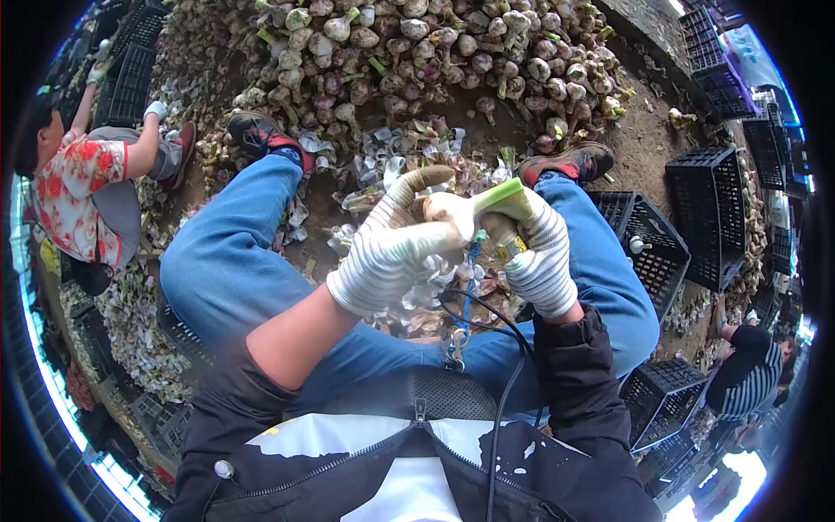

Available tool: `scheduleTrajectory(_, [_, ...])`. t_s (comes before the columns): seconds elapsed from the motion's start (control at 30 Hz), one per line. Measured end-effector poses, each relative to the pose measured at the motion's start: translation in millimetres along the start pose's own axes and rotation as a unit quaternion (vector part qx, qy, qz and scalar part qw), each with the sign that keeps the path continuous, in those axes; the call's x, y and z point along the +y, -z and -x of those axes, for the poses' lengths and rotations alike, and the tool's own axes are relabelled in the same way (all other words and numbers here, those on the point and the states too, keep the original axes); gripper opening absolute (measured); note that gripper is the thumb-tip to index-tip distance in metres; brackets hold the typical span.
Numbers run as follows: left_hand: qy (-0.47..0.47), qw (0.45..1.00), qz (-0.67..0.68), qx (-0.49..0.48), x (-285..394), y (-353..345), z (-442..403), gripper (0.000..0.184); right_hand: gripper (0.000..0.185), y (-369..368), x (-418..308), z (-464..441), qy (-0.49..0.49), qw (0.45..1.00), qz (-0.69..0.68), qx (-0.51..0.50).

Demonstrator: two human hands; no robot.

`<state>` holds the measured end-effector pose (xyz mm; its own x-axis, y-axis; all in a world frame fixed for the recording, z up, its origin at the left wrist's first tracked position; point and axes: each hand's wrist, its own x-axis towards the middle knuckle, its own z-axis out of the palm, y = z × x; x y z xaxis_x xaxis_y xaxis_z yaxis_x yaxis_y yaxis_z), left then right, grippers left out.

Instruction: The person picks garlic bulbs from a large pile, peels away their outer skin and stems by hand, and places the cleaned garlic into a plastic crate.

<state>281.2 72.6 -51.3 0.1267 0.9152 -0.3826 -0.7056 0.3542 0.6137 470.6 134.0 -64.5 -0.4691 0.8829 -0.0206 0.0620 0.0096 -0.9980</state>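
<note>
My left hand, in a striped knit glove with stained fingertips, is closed around a garlic bulb between thumb and fingers. The bulb has a pale skin, and its thick green stem points right, toward my right hand. That hand wears the same kind of glove and is closed on a small tool with a yellow-marked handle; its working end is hidden by the fingers and stem. A blue cord hangs below the tool, running down to a metal clip at my waist.
A large heap of garlic bulbs lies ahead of my feet. Peeled skins litter the ground between my legs. Black crates stand to the right, one beside my knee. Co-workers sit at left and far right.
</note>
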Motion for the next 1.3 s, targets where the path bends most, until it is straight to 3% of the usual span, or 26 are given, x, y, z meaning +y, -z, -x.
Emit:
scheduleTrajectory(0.1, [0.065,0.996,0.061,-0.016,-1.6,9.6,-4.1,0.062,0.015,-4.8,-0.8,4.1,-0.035,0.997,-0.074,0.016])
scheduleTrajectory(0.17, [0.016,1.0,0.002,0.004,-5.0,3.2,-5.0,0.068,0.016,-9.7,-3.7,5.1,-0.113,0.978,-0.173,0.001])
scheduleTrajectory(0.23, [-0.015,0.998,-0.063,0.017,-8.7,-4.0,-2.7,0.071,0.017,-15.7,6.7,1.9,-0.032,0.993,-0.115,-0.009])
scheduleTrajectory(0.27, [-0.033,0.987,-0.154,0.019,-12.7,-3.6,-4.5,0.079,0.019,-17.0,5.5,2.4,-0.08,0.986,-0.148,0.013])
scheduleTrajectory(0.37, [-0.091,0.952,-0.289,0.04,-19.7,6.8,-11.7,0.081,0.023,-12.2,12.8,1.6,-0.003,1.0,-0.011,-0.008])
scheduleTrajectory(0.4, [-0.092,0.958,-0.27,0.026,-17.2,8.8,-10.4,0.079,0.023,-9.6,9.2,-0.6,0.048,0.997,0.066,-0.003])
scheduleTrajectory(0.5, [-0.041,0.971,-0.237,-0.011,-2.8,8.0,-9.2,0.079,0.024,-1.9,18.2,2.5,0.019,0.995,0.092,0.031])
scheduleTrajectory(0.53, [-0.029,0.973,-0.227,-0.029,1.5,8.7,-9.6,0.079,0.025,-5.8,13.4,4.4,0.013,0.997,0.023,0.066])
scheduleTrajectory(0.63, [0.02,0.989,-0.125,-0.08,12.2,10.4,-13.2,0.078,0.022,-6.2,13.2,7.5,-0.002,0.998,0.037,0.058])
scheduleTrajectory(0.7, [-0.026,0.979,-0.203,-0.005,2.5,7.0,-15.5,0.067,0.018,-13.2,13.7,8.8,0.079,0.991,0.092,0.062])
scheduleTrajectory(0.77, [-0.053,0.951,-0.294,0.083,-4.9,3.9,-17.3,0.061,0.017,-19.4,5.9,13.0,0.096,0.986,0.132,0.044])
scheduleTrajectory(0.8, [-0.066,0.964,-0.245,0.081,-7.3,7.0,-14.9,0.045,0.015,-23.2,6.4,15.6,0.059,0.99,0.123,0.033])
scheduleTrajectory(0.9, [-0.089,0.957,-0.275,0.042,-3.9,10.9,-10.6,0.035,0.012,-19.3,18.4,11.9,0.096,0.985,0.116,0.086])
scheduleTrajectory(0.93, [-0.052,0.972,-0.23,0.009,1.0,9.7,-7.9,0.028,0.009,-17.9,27.1,9.6,0.103,0.981,0.099,0.134])
scheduleTrajectory(0.97, [-0.041,0.973,-0.228,0.004,5.6,10.3,-6.5,0.029,0.007,-8.4,27.0,10.5,0.05,0.982,0.136,0.117])
scheduleTrajectory(1.07, [-0.052,0.965,-0.258,0.011,9.2,11.7,-6.3,0.036,0.008,-6.5,14.2,10.7,0.066,0.976,0.184,0.1])
scheduleTrajectory(1.2, [-0.01,0.99,-0.138,-0.031,19.7,20.5,-5.2,0.042,0.008,-9.5,10.0,10.6,0.03,0.974,0.204,0.088])
scheduleTrajectory(1.3, [-0.073,0.994,-0.059,-0.05,16.5,19.3,-11.0,0.042,0.008,-9.7,13.8,11.7,0.002,0.975,0.214,0.066])
